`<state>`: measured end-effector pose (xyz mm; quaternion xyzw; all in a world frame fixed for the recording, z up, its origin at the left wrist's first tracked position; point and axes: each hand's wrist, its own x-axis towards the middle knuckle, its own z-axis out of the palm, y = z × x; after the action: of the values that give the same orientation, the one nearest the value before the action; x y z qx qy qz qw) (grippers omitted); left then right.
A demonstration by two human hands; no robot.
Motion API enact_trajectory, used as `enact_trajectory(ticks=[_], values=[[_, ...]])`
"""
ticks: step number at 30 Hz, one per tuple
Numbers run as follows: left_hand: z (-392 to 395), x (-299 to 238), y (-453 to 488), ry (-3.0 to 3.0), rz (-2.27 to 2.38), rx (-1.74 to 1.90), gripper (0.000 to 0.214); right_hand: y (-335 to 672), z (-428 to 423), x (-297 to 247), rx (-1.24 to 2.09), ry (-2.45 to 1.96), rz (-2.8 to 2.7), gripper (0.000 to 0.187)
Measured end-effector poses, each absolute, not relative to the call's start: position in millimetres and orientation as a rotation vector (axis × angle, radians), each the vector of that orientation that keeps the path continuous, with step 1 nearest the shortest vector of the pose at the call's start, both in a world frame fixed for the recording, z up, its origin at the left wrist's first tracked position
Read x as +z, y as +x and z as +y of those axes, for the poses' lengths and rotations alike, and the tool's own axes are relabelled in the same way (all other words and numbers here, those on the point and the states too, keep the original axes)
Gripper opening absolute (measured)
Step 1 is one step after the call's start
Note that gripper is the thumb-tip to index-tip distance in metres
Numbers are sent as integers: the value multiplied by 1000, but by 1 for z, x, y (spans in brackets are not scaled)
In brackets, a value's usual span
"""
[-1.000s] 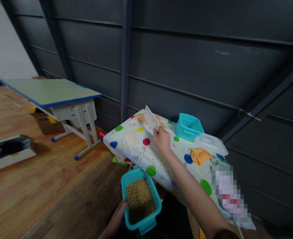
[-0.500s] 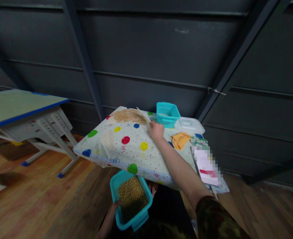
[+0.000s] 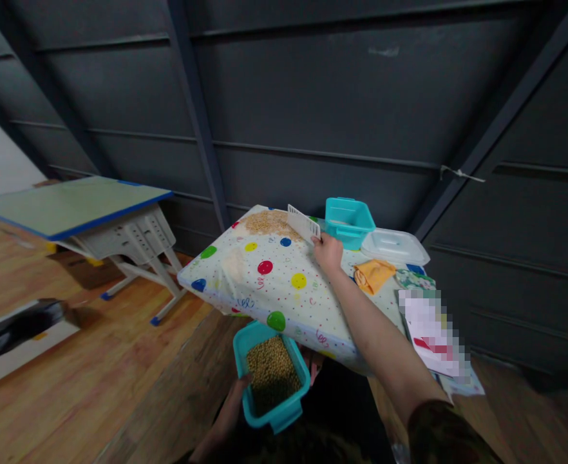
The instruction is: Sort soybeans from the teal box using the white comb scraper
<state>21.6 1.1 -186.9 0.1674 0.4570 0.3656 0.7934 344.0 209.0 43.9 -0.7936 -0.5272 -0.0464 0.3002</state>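
My right hand (image 3: pixel 328 251) is closed on a white flat plastic scraper (image 3: pixel 303 224), held near a pile of tan beans (image 3: pixel 266 222) at the far corner of a table with a dotted cloth (image 3: pixel 245 277). Below the table's near edge, my left hand (image 3: pixel 241 388) grips the side of a teal tub (image 3: pixel 270 375) full of beans, thumb on its rim.
A second teal tub (image 3: pixel 348 222), a clear lid (image 3: pixel 394 245), an orange cloth (image 3: pixel 373 275) and papers (image 3: pixel 431 332) lie on the table's right side. A green-topped desk (image 3: pixel 71 206) stands at left on the wooden floor. A dark wall is behind.
The view swung right and back. My right hand has turned the scraper so its flat face shows beside the bean pile. The tub stays under the table edge.
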Motion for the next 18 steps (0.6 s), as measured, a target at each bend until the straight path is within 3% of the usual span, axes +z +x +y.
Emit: enact_trajectory(ticks=[18], values=[[0, -190, 18, 488, 907, 815, 62, 356, 233, 36, 54, -1799, -1428, 28]])
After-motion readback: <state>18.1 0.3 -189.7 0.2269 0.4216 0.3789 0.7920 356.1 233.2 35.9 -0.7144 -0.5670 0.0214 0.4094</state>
